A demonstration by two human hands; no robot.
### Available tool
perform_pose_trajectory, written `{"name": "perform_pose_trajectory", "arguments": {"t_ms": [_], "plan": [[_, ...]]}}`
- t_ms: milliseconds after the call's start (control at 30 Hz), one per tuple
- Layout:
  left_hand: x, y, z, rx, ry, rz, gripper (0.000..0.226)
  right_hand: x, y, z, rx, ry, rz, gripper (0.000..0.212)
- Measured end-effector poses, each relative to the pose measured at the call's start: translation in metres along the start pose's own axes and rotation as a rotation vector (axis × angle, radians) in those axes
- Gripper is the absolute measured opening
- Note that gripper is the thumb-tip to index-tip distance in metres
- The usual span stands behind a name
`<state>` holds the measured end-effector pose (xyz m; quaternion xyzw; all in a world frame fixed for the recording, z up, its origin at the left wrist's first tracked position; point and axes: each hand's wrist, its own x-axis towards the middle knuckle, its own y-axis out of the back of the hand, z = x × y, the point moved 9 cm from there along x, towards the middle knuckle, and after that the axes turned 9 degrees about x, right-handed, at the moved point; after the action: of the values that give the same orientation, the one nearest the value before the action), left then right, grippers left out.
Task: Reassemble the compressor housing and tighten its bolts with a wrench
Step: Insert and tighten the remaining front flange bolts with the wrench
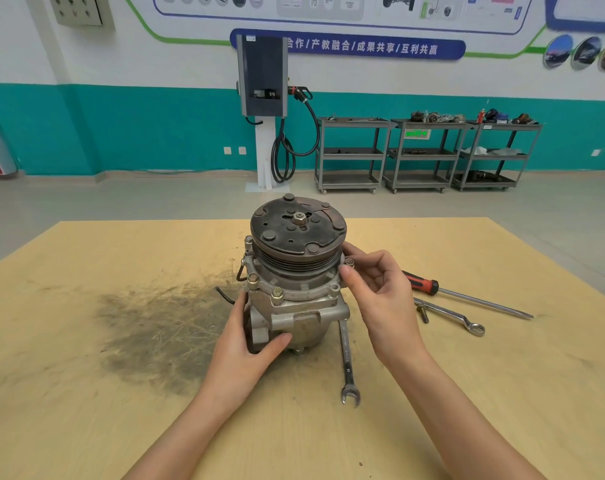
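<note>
Pinching a bolt [350, 262], right hand [380, 292]; left hand [245, 341] grips compressor [294, 271].

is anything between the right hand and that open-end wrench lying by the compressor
Nothing visible. The silver open-end wrench lies bare on the wooden table below the right hand, which pinches a bolt on the grey metal compressor.
</note>
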<state>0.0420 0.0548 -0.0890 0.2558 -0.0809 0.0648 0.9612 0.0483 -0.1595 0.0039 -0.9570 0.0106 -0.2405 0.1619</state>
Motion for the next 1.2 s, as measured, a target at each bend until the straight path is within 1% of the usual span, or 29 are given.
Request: {"name": "perform_pose_trajectory", "arguments": {"t_ms": [67,167,233,367,467,567,600,767,1033,1200], "plan": [[0.000,0.000,0.000,0.007,0.001,0.001,0.091,-0.002,-0.002,-0.001,-0.026,0.008,-0.013,0.012],[-0.001,0.001,0.000,0.001,0.000,0.000,0.096,-0.005,-0.004,-0.002,-0.064,0.010,-0.024,0.021],[-0.001,0.001,0.001,-0.003,0.000,-0.003,0.096,-0.005,-0.003,-0.001,-0.052,-0.001,-0.010,0.018],[-0.001,0.001,0.001,0.013,0.001,0.005,0.092,-0.003,0.000,0.002,-0.005,-0.021,0.017,0.005],[-0.001,0.001,0.002,0.008,-0.005,0.009,0.089,-0.002,0.001,0.006,0.003,-0.015,0.029,0.009],[-0.001,0.002,0.004,0.003,-0.014,0.007,0.087,-0.003,0.000,0.008,0.029,0.000,0.039,0.021],[-0.001,0.002,0.004,0.003,-0.015,0.006,0.087,-0.002,0.000,0.008,0.043,0.002,0.053,0.022],[0.000,0.001,0.002,-0.003,-0.006,0.008,0.087,-0.003,-0.004,0.008,0.140,0.031,0.087,0.018],[0.001,0.000,0.000,0.024,-0.024,0.014,0.087,-0.003,-0.005,0.012,0.261,0.033,0.055,0.015],[0.002,0.000,0.000,0.022,-0.035,0.019,0.086,-0.002,-0.002,0.010,0.229,0.042,0.072,0.014]]}}
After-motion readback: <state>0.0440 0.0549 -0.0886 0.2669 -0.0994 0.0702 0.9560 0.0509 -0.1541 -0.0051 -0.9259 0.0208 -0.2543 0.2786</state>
